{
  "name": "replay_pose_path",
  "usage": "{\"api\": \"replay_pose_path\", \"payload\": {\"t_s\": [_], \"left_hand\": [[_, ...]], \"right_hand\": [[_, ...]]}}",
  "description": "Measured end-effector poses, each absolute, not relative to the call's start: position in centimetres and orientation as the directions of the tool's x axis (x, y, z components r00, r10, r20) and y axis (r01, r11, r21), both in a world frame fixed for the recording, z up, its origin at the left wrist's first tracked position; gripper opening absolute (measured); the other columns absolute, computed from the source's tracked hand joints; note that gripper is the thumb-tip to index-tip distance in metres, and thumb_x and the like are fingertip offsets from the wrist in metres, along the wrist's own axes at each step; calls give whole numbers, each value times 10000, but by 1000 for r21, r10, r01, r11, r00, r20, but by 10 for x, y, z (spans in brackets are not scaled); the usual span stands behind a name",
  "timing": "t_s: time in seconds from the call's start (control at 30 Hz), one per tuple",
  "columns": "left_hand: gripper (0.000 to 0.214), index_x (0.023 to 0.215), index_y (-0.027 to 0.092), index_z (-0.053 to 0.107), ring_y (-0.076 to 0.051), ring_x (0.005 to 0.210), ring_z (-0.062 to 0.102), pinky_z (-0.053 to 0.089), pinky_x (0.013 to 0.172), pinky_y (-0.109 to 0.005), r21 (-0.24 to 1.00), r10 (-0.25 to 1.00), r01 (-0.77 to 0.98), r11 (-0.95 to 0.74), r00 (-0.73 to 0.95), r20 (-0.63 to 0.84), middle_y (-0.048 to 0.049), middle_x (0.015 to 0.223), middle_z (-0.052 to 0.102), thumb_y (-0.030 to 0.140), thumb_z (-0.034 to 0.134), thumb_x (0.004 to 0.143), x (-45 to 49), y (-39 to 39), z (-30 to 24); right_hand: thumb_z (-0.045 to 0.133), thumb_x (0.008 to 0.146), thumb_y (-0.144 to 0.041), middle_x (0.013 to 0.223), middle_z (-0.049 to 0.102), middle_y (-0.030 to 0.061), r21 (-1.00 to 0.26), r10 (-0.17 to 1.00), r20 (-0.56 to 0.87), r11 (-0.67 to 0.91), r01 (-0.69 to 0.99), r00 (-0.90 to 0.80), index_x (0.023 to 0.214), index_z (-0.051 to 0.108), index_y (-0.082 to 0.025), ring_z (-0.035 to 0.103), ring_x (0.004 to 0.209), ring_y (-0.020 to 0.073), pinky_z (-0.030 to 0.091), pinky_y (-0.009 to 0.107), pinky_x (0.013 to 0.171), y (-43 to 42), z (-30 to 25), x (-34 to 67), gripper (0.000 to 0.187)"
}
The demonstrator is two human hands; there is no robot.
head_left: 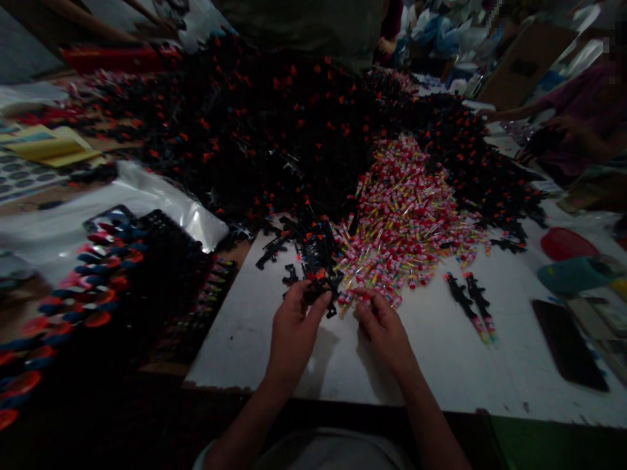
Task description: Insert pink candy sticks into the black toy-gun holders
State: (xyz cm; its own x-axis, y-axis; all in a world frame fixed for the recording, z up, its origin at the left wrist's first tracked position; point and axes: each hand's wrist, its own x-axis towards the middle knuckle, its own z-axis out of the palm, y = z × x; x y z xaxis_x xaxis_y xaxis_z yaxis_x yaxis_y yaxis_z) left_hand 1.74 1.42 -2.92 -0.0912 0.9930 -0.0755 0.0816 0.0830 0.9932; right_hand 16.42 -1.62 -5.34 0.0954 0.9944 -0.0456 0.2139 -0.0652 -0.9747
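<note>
My left hand (294,323) is closed on a small black toy gun (321,287) with an orange tip, thumb and fingers pinching its body. At the near edge of a heap of candy tubes (406,215) with pink-and-white wrappers, my right hand (385,329) has thumb and forefinger together on a candy tube (361,297), mostly hidden by the fingers. More black toy guns (318,245) lie just beyond my left hand. To the right, two toy guns (467,303) rest side by side, each with a candy tube at its near end.
A large heap of black toy guns (294,130) covers the far table. Left stand stacked rows of orange-and-blue pieces (93,294) beside plastic sheeting (166,196). A phone (568,343), teal cylinder (573,274) and red dish (568,243) lie right. A person (582,117) sits farther right.
</note>
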Motion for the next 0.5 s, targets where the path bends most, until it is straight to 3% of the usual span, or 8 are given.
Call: {"api": "replay_pose_path", "payload": {"t_s": [0.07, 0.13, 0.23, 0.4, 0.5], "left_hand": [[261, 952, 185, 605, -166, 854, 625, 471, 796, -274, 970, 981, -171, 174, -56, -185, -24, 925, 693, 339, 671, 751, 19, 18, -28], [269, 954, 173, 615, -150, 827, 627, 473, 799, -267, 924, 967, -290, 250, 23, -254, -24, 921, 699, 316, 690, 738, 21, 18, -30], [299, 945, 167, 624, -139, 774, 628, 484, 770, -261, 887, 937, -304, 349, 117, -329, -16, 870, 705, 282, 736, 693, 22, 14, -34], [286, 882, 151, 637, -124, 643, 607, 485, 643, -239, 900, 925, -215, 379, 69, -373, -2, 749, 691, 287, 762, 664, 20, 8, -35], [302, 890, 152, 637, -127, 673, 613, 488, 662, -240, 885, 921, -257, 387, 76, -381, -7, 779, 691, 288, 767, 654, 23, 7, -35]], "right_hand": [[516, 871, -479, 568, 401, -70, -982, 989, -141, -145, 125, 37, 1074, 585, -181, 365, 465, 87, 312, 186, 420, -20, -54, 164, 367], [543, 858, -463, 580, 397, -67, -979, 981, -193, -194, 55, 21, 921, 589, -180, 353, 481, 81, 308, 182, 430, -23, -54, 162, 294], [547, 862, -421, 613, 422, -57, -985, 986, -163, -165, 53, 44, 800, 551, -182, 380, 528, 83, 344, 184, 480, -26, -53, 159, 247], [492, 896, -391, 732, 516, -21, -979, 993, -116, -117, 166, 16, 1085, 519, -196, 474, 613, 117, 411, 213, 544, -35, -57, 169, 272], [495, 903, -380, 709, 522, -27, -966, 995, -96, -97, 239, 13, 1052, 549, -199, 497, 604, 117, 431, 213, 547, -39, -59, 172, 241]]}}
